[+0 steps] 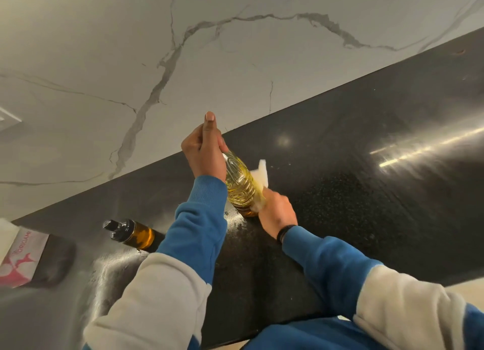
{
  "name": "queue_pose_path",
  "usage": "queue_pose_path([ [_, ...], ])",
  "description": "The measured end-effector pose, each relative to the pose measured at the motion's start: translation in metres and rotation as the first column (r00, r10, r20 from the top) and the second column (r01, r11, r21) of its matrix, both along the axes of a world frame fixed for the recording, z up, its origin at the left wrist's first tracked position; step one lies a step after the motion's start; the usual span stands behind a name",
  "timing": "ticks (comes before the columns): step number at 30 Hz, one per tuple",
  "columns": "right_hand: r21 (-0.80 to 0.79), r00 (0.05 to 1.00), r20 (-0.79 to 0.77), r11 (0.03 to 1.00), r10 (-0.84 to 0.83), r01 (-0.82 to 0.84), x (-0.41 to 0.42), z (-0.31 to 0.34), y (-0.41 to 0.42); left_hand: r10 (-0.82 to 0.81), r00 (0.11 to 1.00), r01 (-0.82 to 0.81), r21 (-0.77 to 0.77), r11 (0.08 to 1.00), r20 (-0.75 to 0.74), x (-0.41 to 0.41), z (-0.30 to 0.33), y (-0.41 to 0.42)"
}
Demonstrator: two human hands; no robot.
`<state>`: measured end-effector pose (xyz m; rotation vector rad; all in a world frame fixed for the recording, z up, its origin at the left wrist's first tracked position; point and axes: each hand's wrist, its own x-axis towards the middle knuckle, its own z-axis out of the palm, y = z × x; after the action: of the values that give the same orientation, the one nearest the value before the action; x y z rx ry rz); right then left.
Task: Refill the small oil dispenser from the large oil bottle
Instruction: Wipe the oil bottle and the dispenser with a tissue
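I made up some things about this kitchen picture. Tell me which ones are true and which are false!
1. The left hand grips the top of the large oil bottle. True.
2. The right hand is holding a spoon. False: it presses a white tissue against the lower part of the bottle.
3. The small oil dispenser stands on the counter, apart from both hands. True.
4. The dispenser has a white top. False: its top is black.
5. The large bottle holds yellow oil. True.
6. The counter is white marble. False: the counter is dark and speckled; the wall behind it is the white marble.
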<state>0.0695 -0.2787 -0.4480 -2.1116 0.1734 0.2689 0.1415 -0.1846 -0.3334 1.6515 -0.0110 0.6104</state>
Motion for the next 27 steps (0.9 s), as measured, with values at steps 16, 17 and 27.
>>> queue_pose_path([
  [16,0.207,0.91,0.392,0.977,-0.134,0.055,0.014,0.027,0.011,0.267,0.964,-0.265,0.057,0.962,-0.013,-0.007,-0.006,-0.017],
  [17,0.156,0.962,0.257,0.986,-0.094,0.055,0.015,0.016,0.007,0.243,0.97,-0.242,0.034,0.97,-0.015,-0.007,-0.007,-0.017],
  [27,0.092,0.998,0.031,0.995,-0.049,0.046,0.019,0.02,-0.005,0.099,0.994,-0.1,0.023,0.995,0.044,-0.001,-0.005,-0.01],
])
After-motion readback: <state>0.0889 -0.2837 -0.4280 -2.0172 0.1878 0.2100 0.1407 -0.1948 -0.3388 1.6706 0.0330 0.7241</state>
